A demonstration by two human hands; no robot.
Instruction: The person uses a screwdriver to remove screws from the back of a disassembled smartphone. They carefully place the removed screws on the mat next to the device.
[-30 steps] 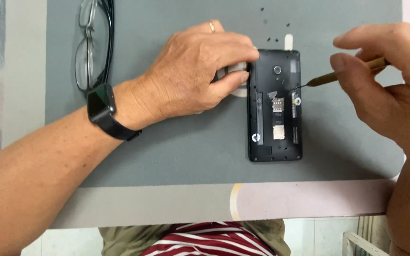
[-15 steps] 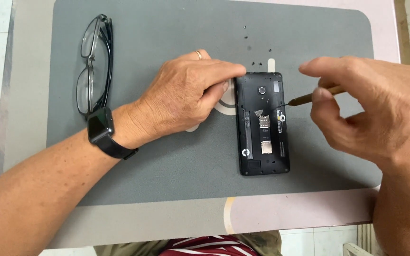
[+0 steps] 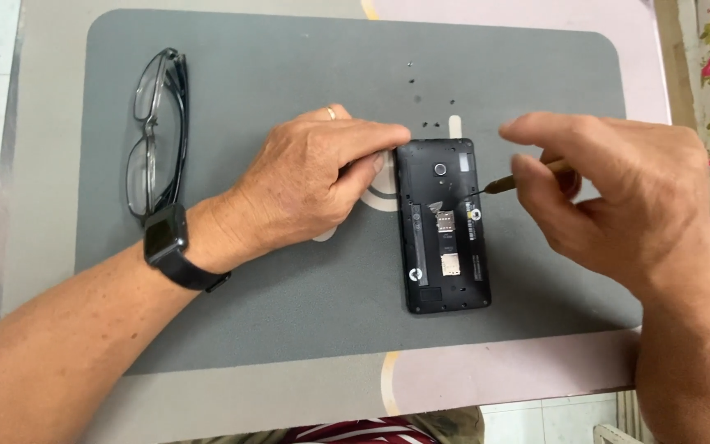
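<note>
Plainly, the black phone with its back cover off is best judged light, stiff and fragile where the card slots and circuitry lie bare, so it should be gripped by its side edges rather than its open middle. It lies flat on the grey mat, braced at its upper left corner by the curled fingers of the left hand. A slim screwdriver is pinched in the right hand, its tip held at the phone's upper right edge.
</note>
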